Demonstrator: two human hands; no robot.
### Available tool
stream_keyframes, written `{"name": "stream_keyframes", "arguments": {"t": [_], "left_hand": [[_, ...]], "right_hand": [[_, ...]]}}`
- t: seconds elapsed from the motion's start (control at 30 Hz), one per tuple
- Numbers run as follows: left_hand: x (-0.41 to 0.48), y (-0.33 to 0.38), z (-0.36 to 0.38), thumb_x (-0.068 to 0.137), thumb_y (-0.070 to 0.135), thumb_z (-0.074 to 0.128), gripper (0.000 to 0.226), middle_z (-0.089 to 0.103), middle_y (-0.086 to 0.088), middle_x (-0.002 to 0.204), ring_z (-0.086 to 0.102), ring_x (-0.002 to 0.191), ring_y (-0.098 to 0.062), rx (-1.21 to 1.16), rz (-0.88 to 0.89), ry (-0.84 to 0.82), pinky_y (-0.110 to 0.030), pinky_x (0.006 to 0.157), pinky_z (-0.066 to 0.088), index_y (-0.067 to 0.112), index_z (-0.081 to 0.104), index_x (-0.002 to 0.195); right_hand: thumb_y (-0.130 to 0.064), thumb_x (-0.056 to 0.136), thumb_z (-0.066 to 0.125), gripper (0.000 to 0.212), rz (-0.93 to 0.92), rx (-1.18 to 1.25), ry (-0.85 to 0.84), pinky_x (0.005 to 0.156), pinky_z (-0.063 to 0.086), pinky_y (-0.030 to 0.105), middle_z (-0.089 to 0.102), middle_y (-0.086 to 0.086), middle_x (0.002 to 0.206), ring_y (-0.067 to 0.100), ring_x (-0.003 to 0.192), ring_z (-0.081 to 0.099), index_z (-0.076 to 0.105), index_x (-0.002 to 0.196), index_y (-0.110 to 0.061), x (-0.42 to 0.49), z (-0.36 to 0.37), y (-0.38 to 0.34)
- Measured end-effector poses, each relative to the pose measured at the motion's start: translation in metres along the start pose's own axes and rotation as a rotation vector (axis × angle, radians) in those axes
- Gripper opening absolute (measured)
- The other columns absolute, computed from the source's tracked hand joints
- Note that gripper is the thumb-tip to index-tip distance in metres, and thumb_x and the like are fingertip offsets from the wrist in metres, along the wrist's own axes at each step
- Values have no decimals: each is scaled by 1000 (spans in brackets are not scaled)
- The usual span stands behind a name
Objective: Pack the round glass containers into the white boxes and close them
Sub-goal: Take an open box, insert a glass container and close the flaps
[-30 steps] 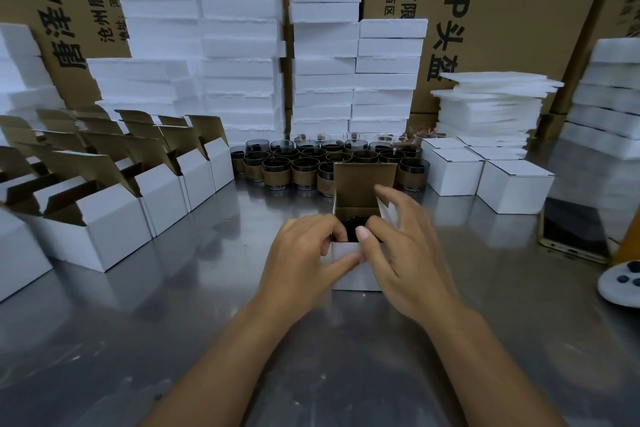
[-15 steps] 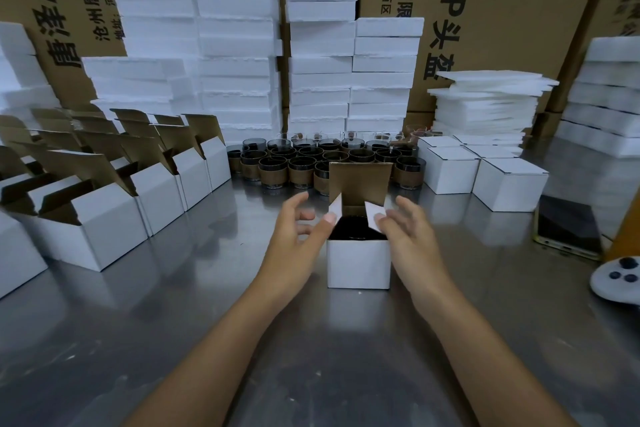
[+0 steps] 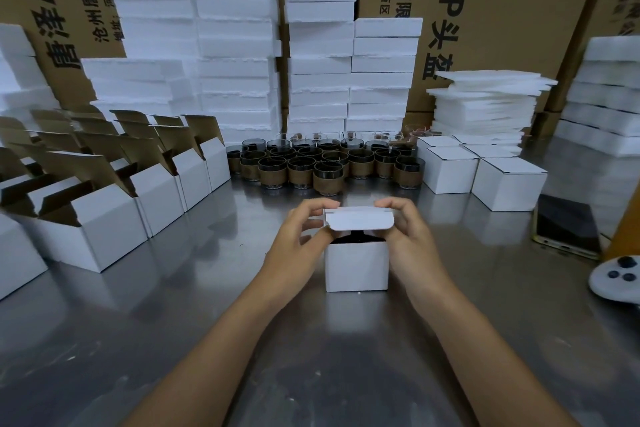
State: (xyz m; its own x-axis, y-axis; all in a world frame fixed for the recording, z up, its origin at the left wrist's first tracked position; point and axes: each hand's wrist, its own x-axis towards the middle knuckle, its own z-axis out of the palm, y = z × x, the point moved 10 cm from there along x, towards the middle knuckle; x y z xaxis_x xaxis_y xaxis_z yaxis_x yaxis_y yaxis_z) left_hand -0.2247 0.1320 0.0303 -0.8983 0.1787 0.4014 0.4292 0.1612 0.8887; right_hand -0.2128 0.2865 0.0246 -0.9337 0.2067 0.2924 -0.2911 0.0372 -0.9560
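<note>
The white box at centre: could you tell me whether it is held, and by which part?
Yes, by its lid flap: left hand pinches the left end, right hand the right end.

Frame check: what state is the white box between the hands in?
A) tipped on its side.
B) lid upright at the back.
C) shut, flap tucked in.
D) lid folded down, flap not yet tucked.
D: the left hand and right hand pinch the lid over the white box, its flap outside the front wall, a dark gap beneath.
</note>
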Motion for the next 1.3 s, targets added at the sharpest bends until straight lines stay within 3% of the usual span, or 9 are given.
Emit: {"name": "stream_keyframes", "arguments": {"t": [0.13,0.27,0.4,0.5,0.57,0.9,1.0,1.13,1.3], "left_hand": [[1,-3,1,93,14,51,25,61,4,113,57,100,2,-47,-14,-8,-16,84,43,37,60,95],[1,-4,0,99,19,39,29,68,16,98,58,99,1,-157,-53,-2,-20,94,39,31,65,94],[-2,-3,0,89,54,45,34,69,12,101,59,104,-4,-195,-45,-18,-16,93,42,29,66,96],[-3,1,0,87,41,50,23,68,17,93,61,94,0,-193,-16,-29,-11,84,46,26,65,96],[-3,0,-1,93,28,49,17,68,18,92,61,92,1,-197,-26,-25,-14,85,46,25,66,96],[-4,-5,-4,93,15,51,20,68,17,92,61,93,0,-187,-69,-7,-16,87,47,27,66,98],[-5,-6,-5,92,12,52,25,67,18,96,60,99,0,-199,-92,-5,-21,93,46,30,65,104],[-5,-6,-6,91,11,53,29,62,11,107,59,101,1,-207,-100,-4,-22,93,45,32,60,111],[-5,-4,-4,90,5,55,37,58,6,114,58,93,9,-190,-80,-20,-7,75,45,24,53,122]], "right_hand": [[-24,99,40,26,50,49,70,63,42,19,63,-9,85,8,78,56,59,82,-25,0,-4,1],[-57,78,43,35,-104,-23,1,66,40,5,64,-24,85,-16,79,55,57,92,-29,-7,4,-14],[-48,76,62,41,-167,-153,-54,68,40,5,57,-15,105,-11,85,55,52,110,-28,-10,11,-11],[-54,70,57,48,-197,-190,-52,74,41,12,56,-8,110,1,94,56,52,110,-27,-11,11,-11],[-46,78,60,34,-232,-221,-47,78,40,15,55,-6,112,4,98,54,53,105,-26,-11,12,-13],[-26,87,63,18,-235,-253,-56,80,34,3,54,-11,111,-10,98,49,55,102,-22,-11,11,-10],[-23,94,52,5,-211,-237,-68,79,32,0,54,-17,111,-15,100,47,56,95,-26,-11,11,-9],[-11,98,41,27,-199,-182,-68,79,30,-1,53,-24,109,-18,102,45,58,89,-29,-9,10,-11],[-2,94,41,33,-179,-159,-87,77,36,6,57,-15,108,-4,98,50,55,95,-31,-8,12,-8]]}}
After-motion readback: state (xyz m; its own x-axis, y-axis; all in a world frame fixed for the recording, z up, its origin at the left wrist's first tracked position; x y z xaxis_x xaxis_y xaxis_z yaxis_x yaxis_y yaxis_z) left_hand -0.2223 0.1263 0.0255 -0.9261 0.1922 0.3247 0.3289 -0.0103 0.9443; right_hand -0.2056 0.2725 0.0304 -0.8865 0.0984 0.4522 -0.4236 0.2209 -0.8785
